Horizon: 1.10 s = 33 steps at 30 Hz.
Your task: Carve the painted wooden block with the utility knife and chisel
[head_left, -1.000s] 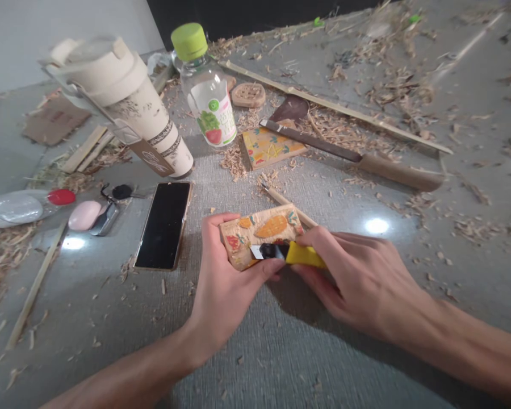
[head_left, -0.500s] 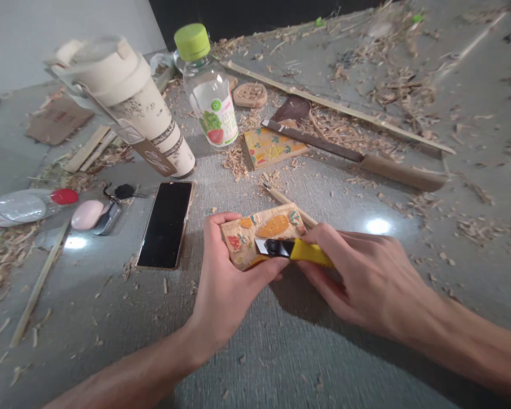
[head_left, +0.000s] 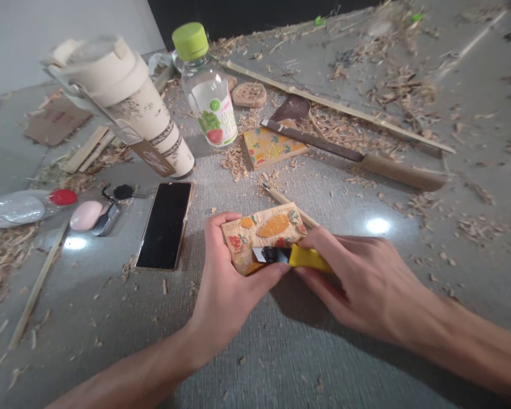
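My left hand [head_left: 225, 278] is closed around the left and near edges of a small carved wooden block [head_left: 262, 215], whose face carries painted orange and red fruit shapes with green leaves. In my right hand [head_left: 357, 278] is a yellow utility knife [head_left: 309, 258], its blade lying over the near part of the block's face. The left thumb tip rests beside the knife's black front end. Just beyond the block, a thin pencil-like wooden stick [head_left: 276, 196] lies on the table, its near end partly hidden by the block and right hand.
A phone [head_left: 166, 224] lies left of my hands. Behind stand a cream tumbler [head_left: 149, 119] and a green-capped bottle [head_left: 206, 85]. A second painted block [head_left: 268, 149] lies under a long-bladed knife [head_left: 323, 142]. Wood shavings [head_left: 400, 94] litter the grey table.
The knife blade has shifted slightly left and toward me on the block, the right hand moving with it. The left hand keeps its hold nearly unchanged.
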Tool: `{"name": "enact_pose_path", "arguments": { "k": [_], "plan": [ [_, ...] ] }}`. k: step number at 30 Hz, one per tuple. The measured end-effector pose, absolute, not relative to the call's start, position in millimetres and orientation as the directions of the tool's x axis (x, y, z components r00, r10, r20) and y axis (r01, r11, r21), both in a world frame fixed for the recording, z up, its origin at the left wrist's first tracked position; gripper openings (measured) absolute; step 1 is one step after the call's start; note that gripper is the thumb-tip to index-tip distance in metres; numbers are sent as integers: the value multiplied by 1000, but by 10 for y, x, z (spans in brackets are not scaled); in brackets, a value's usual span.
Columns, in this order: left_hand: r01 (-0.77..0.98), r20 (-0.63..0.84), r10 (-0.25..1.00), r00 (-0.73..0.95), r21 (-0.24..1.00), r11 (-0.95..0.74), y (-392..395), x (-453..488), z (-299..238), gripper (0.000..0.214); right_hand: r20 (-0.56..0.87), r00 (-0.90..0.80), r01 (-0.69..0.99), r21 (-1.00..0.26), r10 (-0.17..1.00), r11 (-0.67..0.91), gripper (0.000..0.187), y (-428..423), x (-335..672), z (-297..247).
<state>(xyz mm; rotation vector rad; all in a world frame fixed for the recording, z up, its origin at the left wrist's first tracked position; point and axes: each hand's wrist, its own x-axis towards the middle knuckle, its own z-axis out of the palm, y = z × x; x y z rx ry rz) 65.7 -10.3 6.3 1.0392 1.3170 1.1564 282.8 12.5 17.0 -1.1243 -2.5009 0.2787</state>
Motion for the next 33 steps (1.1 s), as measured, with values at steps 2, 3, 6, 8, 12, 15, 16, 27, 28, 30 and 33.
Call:
{"name": "enact_pose_path", "arguments": {
  "k": [2,3,6,8,12,15,16,27,28,30,33],
  "plan": [
    [-42,-155,985,-74,988,152,-103,652,59,77,263,-602,676,-335,754,656,11,115,2822,162],
    [-47,-152,985,-78,988,148,-103,651,60,77,266,-600,677,-333,754,656,11,110,2819,159],
    [-70,-173,982,-82,983,167,-106,659,75,76,277,-599,681,-318,752,660,9,93,2812,152],
    [-101,-219,973,-75,972,212,-107,669,92,76,278,-597,686,-309,753,658,8,83,2811,149],
    [-114,-273,957,-99,958,262,-105,690,120,78,290,-582,701,-296,760,649,9,64,2807,141],
    [-106,-277,953,-125,959,265,-101,701,132,77,311,-562,710,-295,767,640,11,48,2787,139],
    [-109,-279,952,-128,958,266,-100,704,134,77,315,-553,715,-296,771,633,12,40,2777,141],
    [-129,-270,955,-127,959,254,-84,705,130,74,298,-509,746,-316,808,586,9,-15,2730,141],
    [-128,-271,954,-126,958,255,-86,701,130,75,287,-512,738,-336,810,586,8,-5,2735,142],
    [-123,-266,956,-122,960,251,-94,695,128,76,276,-520,709,-389,808,589,8,23,2752,154],
    [-118,-260,959,-115,962,247,-109,691,120,78,261,-544,670,-436,797,600,11,73,2792,181]
  ]
}}
